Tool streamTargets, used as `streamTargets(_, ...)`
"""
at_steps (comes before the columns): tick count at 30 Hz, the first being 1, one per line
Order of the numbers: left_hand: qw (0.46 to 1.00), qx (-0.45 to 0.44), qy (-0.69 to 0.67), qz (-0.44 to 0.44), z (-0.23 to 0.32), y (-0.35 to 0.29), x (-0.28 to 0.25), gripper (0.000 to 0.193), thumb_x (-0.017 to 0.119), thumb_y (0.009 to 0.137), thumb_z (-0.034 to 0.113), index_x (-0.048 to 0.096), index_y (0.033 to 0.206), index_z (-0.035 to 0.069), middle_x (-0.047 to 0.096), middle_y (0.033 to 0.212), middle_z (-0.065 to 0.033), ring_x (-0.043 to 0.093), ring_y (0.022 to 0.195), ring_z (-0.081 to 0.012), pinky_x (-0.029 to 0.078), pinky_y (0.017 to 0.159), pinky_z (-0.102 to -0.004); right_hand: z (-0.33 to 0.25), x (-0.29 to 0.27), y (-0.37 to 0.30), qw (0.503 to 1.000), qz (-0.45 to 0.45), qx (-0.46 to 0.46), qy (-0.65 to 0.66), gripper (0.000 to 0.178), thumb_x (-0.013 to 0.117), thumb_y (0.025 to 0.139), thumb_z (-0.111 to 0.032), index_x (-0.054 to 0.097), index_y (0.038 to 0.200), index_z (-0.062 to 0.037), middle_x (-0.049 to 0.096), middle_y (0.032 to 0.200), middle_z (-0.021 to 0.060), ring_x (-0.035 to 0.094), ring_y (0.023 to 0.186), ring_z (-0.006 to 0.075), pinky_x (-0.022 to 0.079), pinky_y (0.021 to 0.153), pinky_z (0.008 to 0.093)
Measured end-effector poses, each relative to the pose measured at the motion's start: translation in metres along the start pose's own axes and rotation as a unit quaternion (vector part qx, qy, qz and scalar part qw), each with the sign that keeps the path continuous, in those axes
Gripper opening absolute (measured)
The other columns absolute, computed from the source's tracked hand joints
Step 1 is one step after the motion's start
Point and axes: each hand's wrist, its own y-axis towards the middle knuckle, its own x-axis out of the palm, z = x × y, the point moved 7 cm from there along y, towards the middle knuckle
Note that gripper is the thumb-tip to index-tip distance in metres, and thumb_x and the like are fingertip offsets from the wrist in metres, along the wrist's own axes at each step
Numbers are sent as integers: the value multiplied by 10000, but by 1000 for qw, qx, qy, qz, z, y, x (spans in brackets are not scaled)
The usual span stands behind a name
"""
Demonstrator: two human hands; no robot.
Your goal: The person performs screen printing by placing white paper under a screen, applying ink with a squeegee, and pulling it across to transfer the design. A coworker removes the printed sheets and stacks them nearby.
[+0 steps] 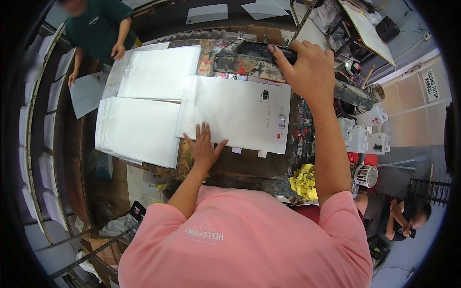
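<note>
My left hand (203, 150) lies with fingers spread at the near left edge of a white printed plastic sheet (230, 108), which bears a barcode and small red and black prints. The sheet lies on an ink-stained worktable (230, 168), with small pale tabs showing at its near edge. Beyond it stands a dark, paint-smeared frame (252, 64), and my right hand (309, 67) is closed over its right part, thumb on the near side. Two stacks of white sheets, a far one (158, 72) and a near one (139, 129), lie to the left.
A co-worker (98, 29) at the far left holds a pale sheet (88, 94) beside racks (48, 129) of white sheets. Crumpled yellow cloth (303, 181) sits at the table's right edge. Ink containers (357, 137) and a paint bucket (366, 175) stand right. Another person (401, 218) is at lower right.
</note>
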Motion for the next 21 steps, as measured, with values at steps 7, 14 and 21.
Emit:
streamTargets(7, 982, -50, -119, 139, 7, 65, -76, 795, 770, 957, 525, 589, 1495, -32, 606, 1511, -267, 494, 1500, -392, 47, 1286, -707, 0, 6, -13, 1000, -10, -10, 2, 654, 635, 964, -681, 803, 930, -49, 728, 873, 119, 685, 876, 310, 421, 834, 480)
streamTargets(14, 951, -287, -15, 113, -149, 36, -90, 813, 839, 931, 342, 481, 1597, 44, 429, 1678, -182, 373, 1575, -363, 167, 1314, -622, -1, 9, -29, 1000, -18, -13, 1, 675, 620, 970, -683, 810, 931, -37, 723, 887, 127, 674, 897, 317, 420, 861, 490)
streamTargets(21, 962, 268, -52, -4, 91, 13, 22, 558, 639, 1054, 334, 543, 1571, 147, 353, 1729, -177, 273, 1628, -373, 122, 1305, -701, 2, 7, -13, 1000, -12, -13, 5, 654, 651, 950, -671, 820, 944, -39, 734, 863, 119, 681, 844, 295, 405, 838, 461)
